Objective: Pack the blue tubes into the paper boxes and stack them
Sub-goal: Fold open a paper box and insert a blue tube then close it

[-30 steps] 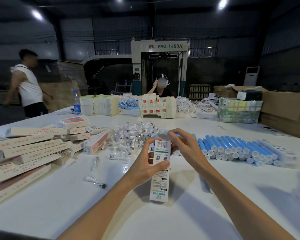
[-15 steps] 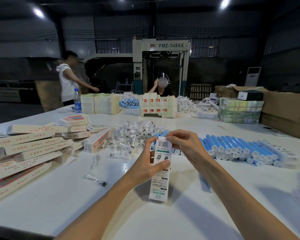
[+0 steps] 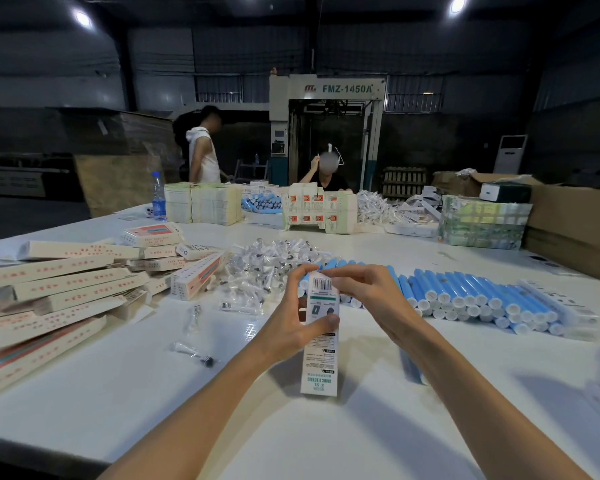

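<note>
Standing on end on the worktop (image 3: 153, 393), the paper box (image 3: 321, 362) seems braced for closing: the left hand (image 3: 291, 323) grips its middle, thumb across the front, while the right hand (image 3: 364, 292) pinches the top flap. Blue tubes (image 3: 465, 296) lie in a row just behind, handy for the next box.

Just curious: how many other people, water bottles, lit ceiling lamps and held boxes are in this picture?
Other people: 2, one standing, one seated
Water bottle: 1
Lit ceiling lamps: 2
Paper box being held: 1
Total: 6
</note>
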A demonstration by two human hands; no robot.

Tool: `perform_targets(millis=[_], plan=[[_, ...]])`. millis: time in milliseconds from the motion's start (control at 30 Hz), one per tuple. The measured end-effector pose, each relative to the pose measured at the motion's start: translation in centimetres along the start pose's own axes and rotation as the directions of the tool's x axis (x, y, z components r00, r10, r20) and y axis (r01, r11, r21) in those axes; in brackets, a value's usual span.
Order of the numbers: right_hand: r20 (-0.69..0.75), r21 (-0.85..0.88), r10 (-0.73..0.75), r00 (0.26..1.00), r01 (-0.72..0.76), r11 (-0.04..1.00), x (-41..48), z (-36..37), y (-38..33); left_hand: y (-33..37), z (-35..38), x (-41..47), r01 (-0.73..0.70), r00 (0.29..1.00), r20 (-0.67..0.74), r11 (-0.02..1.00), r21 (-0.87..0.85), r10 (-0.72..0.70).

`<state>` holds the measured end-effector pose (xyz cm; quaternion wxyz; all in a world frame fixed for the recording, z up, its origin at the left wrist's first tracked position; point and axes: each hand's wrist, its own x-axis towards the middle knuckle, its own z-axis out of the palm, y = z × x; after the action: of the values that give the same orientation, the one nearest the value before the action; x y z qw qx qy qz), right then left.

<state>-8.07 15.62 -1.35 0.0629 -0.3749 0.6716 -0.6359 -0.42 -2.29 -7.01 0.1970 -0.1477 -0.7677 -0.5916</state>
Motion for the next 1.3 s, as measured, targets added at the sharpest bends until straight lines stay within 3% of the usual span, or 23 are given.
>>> perform_targets(millis=[600, 733, 867, 933, 1000, 1100, 1200, 1300], plan=[[-0.187, -0.014, -0.081, 0.979, 0.079, 0.997, 0.0, 2.2, 1.9, -1.2, 0.0, 0.3, -0.052, 0.998, -0.043, 0.998, 0.023, 0.053], [-0.19, 0.013, -0.008, 0.982, 0.01, 1.0, -0.4, 2.4, 2.8, -1.2, 0.5, 0.2, -0.007, 0.998, -0.064, 0.999, -0.05, 0.003], [-0.113, 0.253, 0.219, 0.969, -0.185, 0.949, -1.3, 2.2, 2.2, -0.9, 0.7, 0.4, 0.018, 0.987, -0.152, 0.984, -0.176, -0.045], [-0.002, 0.222, 0.325, 0.946, -0.317, 0.922, -2.7, 1.9, 2.3, -0.8, 0.4, 0.4, 0.029, 0.982, -0.173, 0.964, -0.265, -0.077], [0.124, 0.201, 0.369, 0.921, -0.387, 0.9, -4.2, 2.0, 2.8, -0.9, 0.2, 0.3, 0.046, 0.987, -0.127, 0.938, -0.344, -0.095], [0.236, 0.335, 0.339, 0.911, -0.403, 0.852, -5.9, 2.5, 2.6, -1.2, 0.3, 0.4, 0.111, 0.99, -0.033, 0.908, -0.404, -0.136], [0.111, 0.292, 0.35, 0.93, -0.367, 0.883, -7.2, 2.6, 1.5, -1.6, 0.3, 0.5, 0.098, 0.993, -0.031, 0.96, -0.262, -0.11], [-0.028, 0.037, 0.306, 0.951, -0.305, 0.952, -8.7, 1.8, 1.1, -2.3, 0.8, 0.7, 0.032, 0.998, -0.046, 0.999, -0.033, -0.034]])
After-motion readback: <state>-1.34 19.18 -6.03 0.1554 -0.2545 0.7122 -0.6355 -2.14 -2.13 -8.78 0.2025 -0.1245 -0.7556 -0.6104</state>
